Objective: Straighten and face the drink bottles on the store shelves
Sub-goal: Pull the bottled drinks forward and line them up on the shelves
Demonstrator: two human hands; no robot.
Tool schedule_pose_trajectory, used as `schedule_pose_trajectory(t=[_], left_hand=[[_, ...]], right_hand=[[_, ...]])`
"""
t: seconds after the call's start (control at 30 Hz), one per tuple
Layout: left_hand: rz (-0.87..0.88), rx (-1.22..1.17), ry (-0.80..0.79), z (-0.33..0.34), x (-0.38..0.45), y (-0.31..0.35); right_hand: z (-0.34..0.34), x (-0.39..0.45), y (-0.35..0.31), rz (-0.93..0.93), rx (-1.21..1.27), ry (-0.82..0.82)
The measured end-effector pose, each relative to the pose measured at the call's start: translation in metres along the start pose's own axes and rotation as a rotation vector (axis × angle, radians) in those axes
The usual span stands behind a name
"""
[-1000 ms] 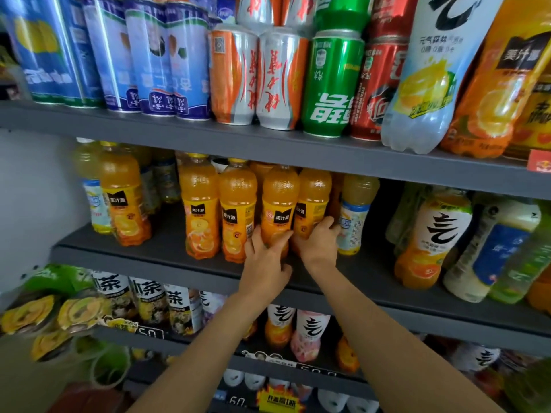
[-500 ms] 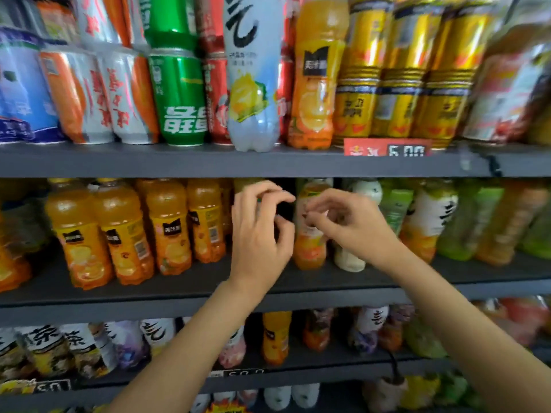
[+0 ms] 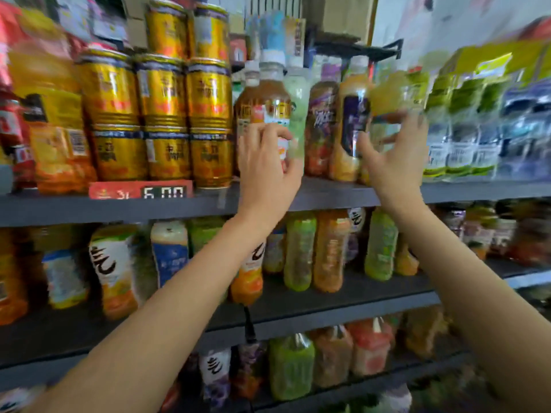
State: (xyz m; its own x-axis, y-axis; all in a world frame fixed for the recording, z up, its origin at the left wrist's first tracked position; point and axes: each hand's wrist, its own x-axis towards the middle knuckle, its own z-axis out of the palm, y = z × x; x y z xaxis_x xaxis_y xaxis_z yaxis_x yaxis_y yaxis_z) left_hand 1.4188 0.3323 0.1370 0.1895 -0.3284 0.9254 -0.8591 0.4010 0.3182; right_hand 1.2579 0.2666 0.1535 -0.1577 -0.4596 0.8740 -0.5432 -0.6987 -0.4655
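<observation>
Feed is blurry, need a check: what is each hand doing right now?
Left hand: fingers curled at the brown tea bottle; a firm grip cannot be told.
Right hand: fingers spread among the bottles, holding nothing visible.

Two bare forearms, no sleeves, unadorned grips.

Both arms raised fwd; left hand [image 3: 265, 162] fingers curled, right hand [image 3: 393, 153] fingers spread, prob. open (blurry).
</observation>
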Motion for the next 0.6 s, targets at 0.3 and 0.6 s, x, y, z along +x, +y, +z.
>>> schedule_pose_trajectory(t=[0.3,0.6], left_hand=[[-0.045,0.023,-0.111,0.053,0.005,0.022],[-0.082,-0.029,-0.122,0.078,-0.016,0.016]], right_hand=[[0.019,0.044,0.064,0.3,-0.169,-0.149],[0.018,0.051,0.083,0.295,-0.012,-0.139]])
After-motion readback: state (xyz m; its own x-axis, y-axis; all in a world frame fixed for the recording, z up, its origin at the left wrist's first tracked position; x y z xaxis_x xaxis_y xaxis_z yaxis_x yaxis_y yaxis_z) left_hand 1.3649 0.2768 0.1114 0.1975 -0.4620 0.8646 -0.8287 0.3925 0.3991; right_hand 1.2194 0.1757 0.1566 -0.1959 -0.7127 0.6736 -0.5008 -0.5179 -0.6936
